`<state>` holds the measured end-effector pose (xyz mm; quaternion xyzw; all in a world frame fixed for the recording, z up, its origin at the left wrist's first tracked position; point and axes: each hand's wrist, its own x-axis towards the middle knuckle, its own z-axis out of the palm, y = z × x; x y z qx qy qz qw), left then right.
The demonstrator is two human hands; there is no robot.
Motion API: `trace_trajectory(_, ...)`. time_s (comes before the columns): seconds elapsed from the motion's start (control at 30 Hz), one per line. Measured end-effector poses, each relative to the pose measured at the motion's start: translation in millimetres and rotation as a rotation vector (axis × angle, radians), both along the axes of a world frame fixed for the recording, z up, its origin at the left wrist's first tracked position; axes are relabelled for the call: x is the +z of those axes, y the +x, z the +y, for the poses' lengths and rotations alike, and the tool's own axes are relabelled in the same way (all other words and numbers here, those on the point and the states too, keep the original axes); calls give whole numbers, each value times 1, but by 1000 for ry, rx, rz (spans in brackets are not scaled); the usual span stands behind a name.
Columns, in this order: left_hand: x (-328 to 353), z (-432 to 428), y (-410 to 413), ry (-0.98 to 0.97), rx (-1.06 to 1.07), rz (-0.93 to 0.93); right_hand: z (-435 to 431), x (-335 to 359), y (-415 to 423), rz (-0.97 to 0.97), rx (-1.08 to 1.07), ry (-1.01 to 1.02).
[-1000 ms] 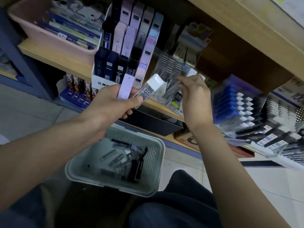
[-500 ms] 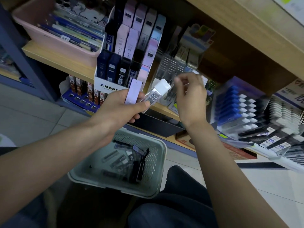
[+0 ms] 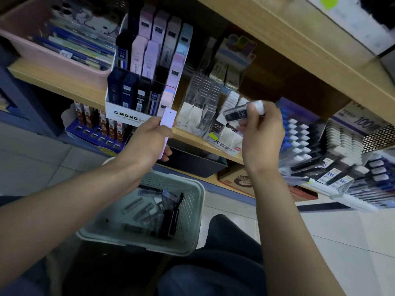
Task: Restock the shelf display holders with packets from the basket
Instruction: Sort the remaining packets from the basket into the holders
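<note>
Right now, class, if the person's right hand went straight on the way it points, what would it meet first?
Most likely the clear plastic display holder with the yellow-green label, just beyond the right hand and the clear white-capped lead case it pinches. Depth is hard to judge from one view.

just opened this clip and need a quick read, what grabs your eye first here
Two bare hands are up at the shelf edge, mid-frame: the left hand grips a flat lilac packet, the right hand pinches a clear white-capped lead case. Behind them stands the MONO display holder packed with dark and pastel packets; below, a pale green basket holds more cases.
</note>
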<state>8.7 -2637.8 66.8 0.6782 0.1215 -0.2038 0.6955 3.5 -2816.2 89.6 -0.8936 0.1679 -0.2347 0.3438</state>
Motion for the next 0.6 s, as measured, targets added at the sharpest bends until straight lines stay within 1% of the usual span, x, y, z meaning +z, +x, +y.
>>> trace_trajectory(0.1, 2, -6, -2, -12, -16, -13, -9, -2, 0, 46, -4, -139)
trace_trajectory(0.2, 3, -11, -4, -12, -42, -9, -13, -6, 3, 95, 23, -196)
trace_trajectory(0.33, 3, -14, -4, -13, -61, -2, -16, -13, 8, 94, 94, -141)
trace_trajectory(0.47, 4, -15, -4, -5, -83, -23, -11, -16, 10, 149, 164, -179)
trace_trajectory(0.6, 3, -16, -6, -2, -111, -52, -8, -14, 12, 134, 150, -115)
